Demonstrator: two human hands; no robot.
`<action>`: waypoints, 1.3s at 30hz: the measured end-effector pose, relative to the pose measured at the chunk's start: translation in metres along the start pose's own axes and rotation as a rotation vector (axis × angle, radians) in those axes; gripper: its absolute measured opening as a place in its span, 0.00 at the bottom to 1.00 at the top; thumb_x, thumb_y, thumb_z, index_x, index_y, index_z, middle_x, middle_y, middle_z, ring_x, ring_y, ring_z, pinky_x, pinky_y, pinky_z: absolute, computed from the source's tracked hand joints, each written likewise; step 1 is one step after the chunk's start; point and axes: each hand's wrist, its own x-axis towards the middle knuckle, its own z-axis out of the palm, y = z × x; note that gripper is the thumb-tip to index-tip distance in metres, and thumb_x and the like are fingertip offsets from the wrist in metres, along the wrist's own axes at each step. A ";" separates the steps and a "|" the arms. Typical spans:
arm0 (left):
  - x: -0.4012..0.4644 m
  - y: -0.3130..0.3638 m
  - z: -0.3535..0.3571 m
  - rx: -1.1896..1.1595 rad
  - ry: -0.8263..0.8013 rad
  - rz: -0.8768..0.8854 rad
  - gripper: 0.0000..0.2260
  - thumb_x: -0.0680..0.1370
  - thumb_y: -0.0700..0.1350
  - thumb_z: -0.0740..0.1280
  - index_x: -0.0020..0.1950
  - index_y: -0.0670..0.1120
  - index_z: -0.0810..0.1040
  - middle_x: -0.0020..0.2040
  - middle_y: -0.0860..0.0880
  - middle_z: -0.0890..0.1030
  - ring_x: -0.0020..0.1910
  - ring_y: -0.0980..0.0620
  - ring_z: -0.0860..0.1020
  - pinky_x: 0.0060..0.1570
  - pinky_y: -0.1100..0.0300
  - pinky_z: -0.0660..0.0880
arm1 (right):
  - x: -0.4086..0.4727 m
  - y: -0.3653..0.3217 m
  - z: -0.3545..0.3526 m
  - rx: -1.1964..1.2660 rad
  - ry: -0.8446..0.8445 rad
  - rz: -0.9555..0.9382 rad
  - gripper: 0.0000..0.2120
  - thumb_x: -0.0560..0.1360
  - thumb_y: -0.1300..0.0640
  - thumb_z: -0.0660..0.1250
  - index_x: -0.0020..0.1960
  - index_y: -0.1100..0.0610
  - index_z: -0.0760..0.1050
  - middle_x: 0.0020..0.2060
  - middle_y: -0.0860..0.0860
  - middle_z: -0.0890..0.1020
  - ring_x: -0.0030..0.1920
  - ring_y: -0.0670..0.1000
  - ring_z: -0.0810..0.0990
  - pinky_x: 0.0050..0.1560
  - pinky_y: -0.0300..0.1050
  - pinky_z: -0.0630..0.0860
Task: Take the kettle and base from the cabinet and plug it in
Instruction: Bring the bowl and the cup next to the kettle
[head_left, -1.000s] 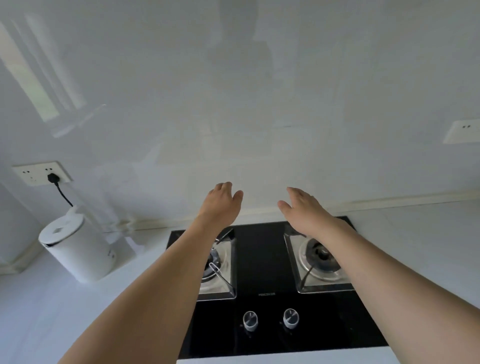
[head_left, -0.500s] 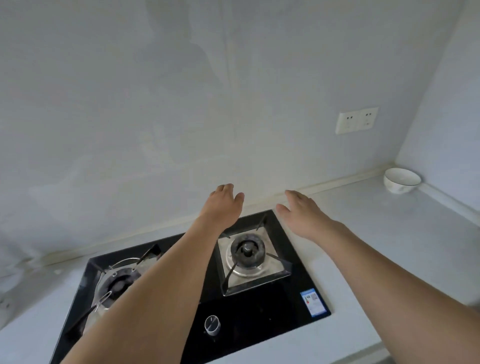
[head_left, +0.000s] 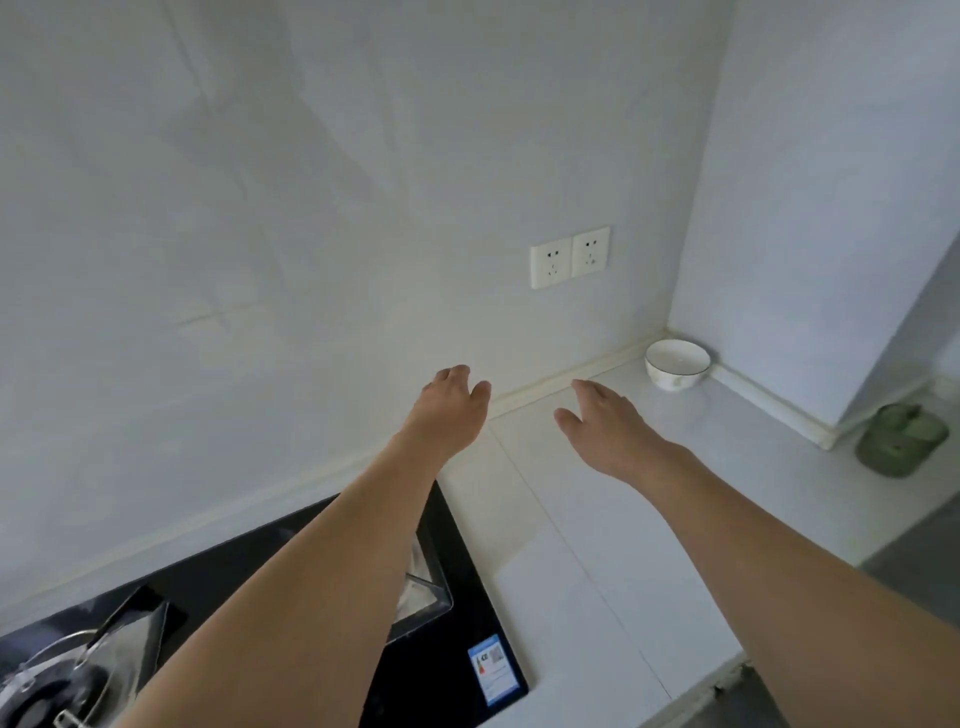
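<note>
Kettle and base are nowhere seen. One black stove (head_left: 457, 613) lies at the near left. Two hands are held out, palms down, fingers loosely spread and empty: left hand (head_left: 449, 410), right hand (head_left: 605, 423). Two sockets (head_left: 570, 257) sit on the wall. One bowl (head_left: 677, 365) stands far right.

empty hands over the counter

both arms reach forward above the white counter (head_left: 597, 561). the left hand (head_left: 451, 410) and right hand (head_left: 605, 423) hover with fingers loose, holding nothing. beyond the hands a double wall socket (head_left: 570, 257); right of it, in the corner, a white bowl (head_left: 677, 364). left of the counter, a black gas hob (head_left: 457, 613).
</note>
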 end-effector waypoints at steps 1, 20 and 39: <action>0.012 0.008 0.008 -0.003 -0.018 0.014 0.25 0.82 0.54 0.51 0.76 0.44 0.61 0.76 0.45 0.64 0.73 0.45 0.63 0.68 0.49 0.62 | 0.004 0.009 -0.004 0.019 0.017 0.026 0.27 0.82 0.49 0.52 0.76 0.61 0.55 0.75 0.57 0.62 0.75 0.58 0.58 0.73 0.51 0.53; 0.209 0.193 0.249 -0.980 -0.406 -0.479 0.08 0.81 0.53 0.60 0.54 0.50 0.71 0.52 0.46 0.74 0.49 0.44 0.78 0.57 0.51 0.72 | 0.118 0.275 -0.041 0.852 0.201 0.783 0.26 0.80 0.45 0.53 0.75 0.51 0.59 0.68 0.50 0.69 0.56 0.53 0.70 0.51 0.46 0.64; 0.332 0.207 0.415 -1.304 -0.399 -0.723 0.10 0.77 0.44 0.62 0.57 0.47 0.70 0.51 0.35 0.78 0.45 0.39 0.80 0.55 0.46 0.78 | 0.190 0.412 0.029 1.189 0.318 1.015 0.21 0.81 0.49 0.56 0.71 0.58 0.66 0.56 0.53 0.73 0.58 0.54 0.73 0.55 0.45 0.63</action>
